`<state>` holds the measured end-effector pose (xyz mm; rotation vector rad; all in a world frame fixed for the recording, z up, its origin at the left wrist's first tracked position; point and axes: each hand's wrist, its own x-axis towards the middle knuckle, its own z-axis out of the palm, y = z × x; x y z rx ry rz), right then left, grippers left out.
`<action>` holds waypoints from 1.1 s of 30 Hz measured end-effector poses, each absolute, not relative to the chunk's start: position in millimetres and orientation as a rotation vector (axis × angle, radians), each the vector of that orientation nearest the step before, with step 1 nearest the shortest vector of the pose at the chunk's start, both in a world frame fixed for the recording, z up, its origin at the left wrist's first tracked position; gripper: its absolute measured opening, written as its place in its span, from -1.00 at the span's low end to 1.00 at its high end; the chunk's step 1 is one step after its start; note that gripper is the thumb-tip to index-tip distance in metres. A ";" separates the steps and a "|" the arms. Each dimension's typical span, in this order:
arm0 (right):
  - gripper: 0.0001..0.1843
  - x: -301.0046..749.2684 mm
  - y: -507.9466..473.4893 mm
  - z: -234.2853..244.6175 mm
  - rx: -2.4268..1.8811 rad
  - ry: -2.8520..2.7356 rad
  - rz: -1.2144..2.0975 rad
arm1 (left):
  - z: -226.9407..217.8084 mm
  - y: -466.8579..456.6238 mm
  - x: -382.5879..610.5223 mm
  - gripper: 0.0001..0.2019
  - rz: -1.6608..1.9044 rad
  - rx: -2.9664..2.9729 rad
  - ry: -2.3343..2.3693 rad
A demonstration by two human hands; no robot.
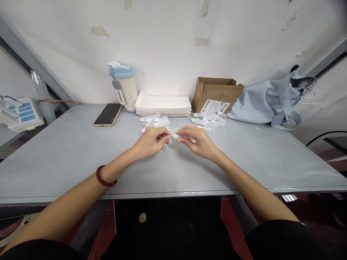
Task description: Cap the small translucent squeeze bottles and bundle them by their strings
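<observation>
My right hand is closed around a small clear plastic bottle with a white neck, held sideways just above the table. The neck points left, toward my left hand, whose thumb and forefinger are pinched together right at its tip. What those fingertips hold is too small to tell. A thin whitish loop hangs between the two hands. Similar small bottles with thin loops lie in a left pile, partly behind my left hand, and in a right pile beyond my right hand.
Along the wall stand a cream tumbler with a blue lid, a stack of white envelope-like sheets, an opened cardboard box and a light blue cloth bag. A phone lies at left on the grey table.
</observation>
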<state>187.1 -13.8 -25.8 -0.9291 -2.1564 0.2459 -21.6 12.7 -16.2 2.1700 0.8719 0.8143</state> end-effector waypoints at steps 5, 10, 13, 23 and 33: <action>-0.86 186.9 -14.0 -26.6 -0.913 -2.155 0.257 | -17.8 12.9 -21.7 -0.87 0.807 2.185 0.871; -0.86 185.4 -14.1 -25.7 -0.918 -2.145 0.333 | -15.3 12.0 -21.3 -0.89 0.769 2.198 0.839; -0.86 184.8 -13.9 -22.7 -0.927 -2.117 0.406 | -13.1 13.8 -22.5 -0.88 0.775 2.199 0.849; -0.87 191.5 -8.6 -21.7 -0.924 -2.089 0.318 | -9.4 20.6 -28.4 -0.80 0.790 2.250 0.908; -0.89 187.3 -10.3 -25.8 -0.971 -2.091 0.337 | -16.5 20.9 -26.0 -0.82 0.789 2.258 0.872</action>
